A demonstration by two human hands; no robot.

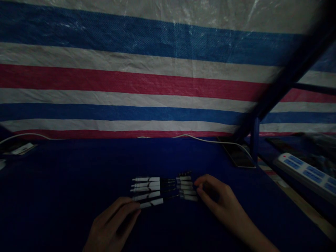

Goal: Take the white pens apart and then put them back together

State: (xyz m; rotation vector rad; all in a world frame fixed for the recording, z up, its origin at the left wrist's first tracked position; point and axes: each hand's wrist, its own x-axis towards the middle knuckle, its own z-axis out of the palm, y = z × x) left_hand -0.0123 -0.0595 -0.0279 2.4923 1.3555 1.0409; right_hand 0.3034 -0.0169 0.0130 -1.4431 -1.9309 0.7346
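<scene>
Several white pens [149, 186] with dark front ends lie side by side on the blue table, their thin tips pointing right. My left hand [115, 220] has its fingers closed at the left end of the nearest pen [152, 203], which slants slightly. Facing the tips is a row of short whitish pieces with clear ends [187, 187], possibly pen caps. My right hand [220, 196] is at the right ends of these pieces, thumb and forefinger curled nearly together; anything between them is too dark to make out. A small dark ridged piece [185, 173] lies just beyond the row.
A dark phone-like slab [238, 154] lies at the back right, crossed by a white cable [210, 140]. Further right are a blue metal post [254, 136] and a white power strip [309, 171]. Striped sheeting [131, 82] hangs behind the table [78, 168].
</scene>
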